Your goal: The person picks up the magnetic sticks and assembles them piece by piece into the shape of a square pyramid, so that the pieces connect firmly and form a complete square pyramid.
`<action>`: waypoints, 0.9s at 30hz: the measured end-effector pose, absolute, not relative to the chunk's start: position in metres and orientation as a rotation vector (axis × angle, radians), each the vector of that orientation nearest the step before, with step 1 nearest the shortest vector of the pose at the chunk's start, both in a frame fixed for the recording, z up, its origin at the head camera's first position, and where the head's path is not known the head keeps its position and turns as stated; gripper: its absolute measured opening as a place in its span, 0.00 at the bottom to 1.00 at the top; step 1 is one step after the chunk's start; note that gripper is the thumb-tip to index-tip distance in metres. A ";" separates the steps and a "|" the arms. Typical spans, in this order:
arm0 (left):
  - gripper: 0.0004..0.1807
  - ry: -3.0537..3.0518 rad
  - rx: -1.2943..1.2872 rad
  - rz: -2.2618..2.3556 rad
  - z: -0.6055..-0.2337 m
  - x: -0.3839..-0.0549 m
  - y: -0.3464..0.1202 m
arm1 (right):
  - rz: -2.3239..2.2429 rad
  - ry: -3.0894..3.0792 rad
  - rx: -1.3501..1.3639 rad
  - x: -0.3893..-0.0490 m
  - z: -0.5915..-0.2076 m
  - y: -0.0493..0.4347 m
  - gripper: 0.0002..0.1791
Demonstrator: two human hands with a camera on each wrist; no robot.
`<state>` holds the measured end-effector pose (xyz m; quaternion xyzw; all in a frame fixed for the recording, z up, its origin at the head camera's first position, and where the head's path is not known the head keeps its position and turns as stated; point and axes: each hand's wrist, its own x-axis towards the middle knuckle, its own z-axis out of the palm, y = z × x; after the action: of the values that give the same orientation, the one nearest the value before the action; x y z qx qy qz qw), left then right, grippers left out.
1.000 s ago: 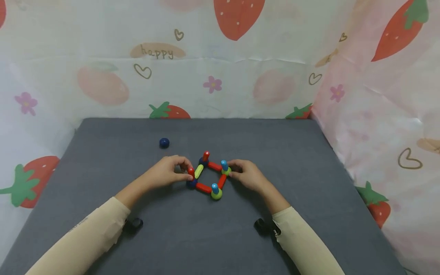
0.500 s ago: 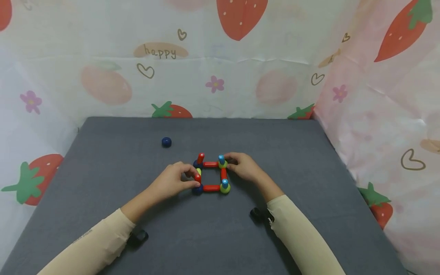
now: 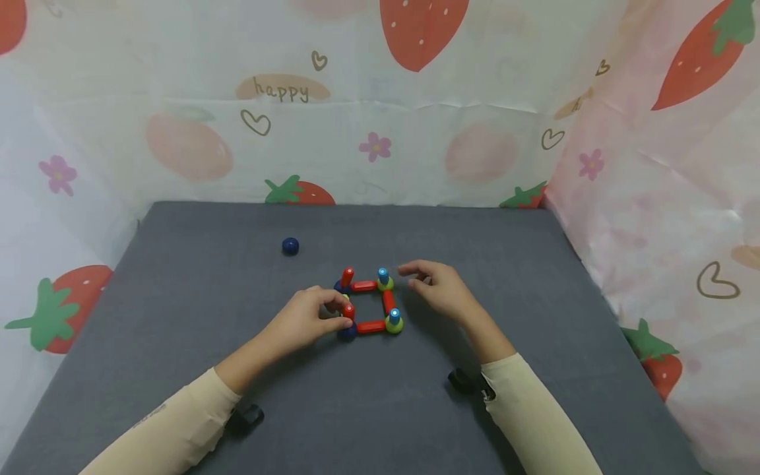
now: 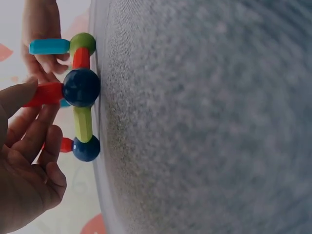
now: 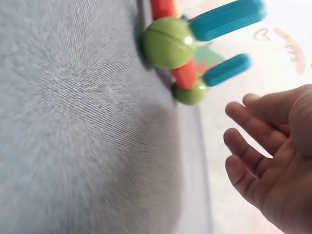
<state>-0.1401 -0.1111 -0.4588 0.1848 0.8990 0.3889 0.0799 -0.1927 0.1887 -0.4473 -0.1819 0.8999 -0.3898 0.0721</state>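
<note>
On the table lies a square frame of rods and balls, with red rods (image 3: 371, 326) on three sides and a yellow-green rod (image 4: 83, 124) on the left. Two dark blue balls (image 4: 81, 87) form its left corners and two green balls (image 3: 394, 324) its right ones. Upright red rods (image 3: 348, 277) rise from the blue balls, upright blue rods (image 5: 228, 19) from the green. My left hand (image 3: 309, 318) pinches the near-left upright red rod between thumb and fingers. Just right of the far green ball, my right hand (image 3: 438, 285) hovers with loosely bent fingers, touching nothing.
A loose dark blue ball (image 3: 290, 246) rests farther back on the grey table (image 3: 332, 409), left of the frame. Behind and beside the table hangs a curtain (image 3: 410, 171) with a strawberry print. Black wrist cameras (image 3: 245, 419) sit under the forearms.
The frame turned until its sides stood square to the table, then shifted slightly right. My right hand has let go of the far green corner and moved away rightward; my left hand still pinches the red rod.
</note>
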 end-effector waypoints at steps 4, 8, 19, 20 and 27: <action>0.10 2.685 0.529 1.181 -0.459 -0.139 -0.112 | -1.158 2.658 -0.642 -0.177 -0.438 0.196 0.18; 0.09 2.689 0.514 1.197 -0.458 -0.137 -0.113 | -1.115 2.572 -0.778 -0.162 -0.435 0.195 0.20; 0.07 2.686 0.536 1.207 -0.453 -0.138 -0.110 | -1.121 2.571 -0.784 -0.153 -0.441 0.176 0.14; 0.07 2.684 0.537 1.206 -0.452 -0.139 -0.109 | -1.126 2.573 -0.770 -0.154 -0.441 0.175 0.14; 0.07 2.662 0.505 1.212 -0.452 -0.143 -0.102 | -1.184 2.571 -0.697 -0.160 -0.445 0.167 0.15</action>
<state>-0.1432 -0.1019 -0.4519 0.1695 0.8934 0.4069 0.0868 -0.1599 0.1673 -0.4454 -0.2376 0.8762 -0.4037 0.1130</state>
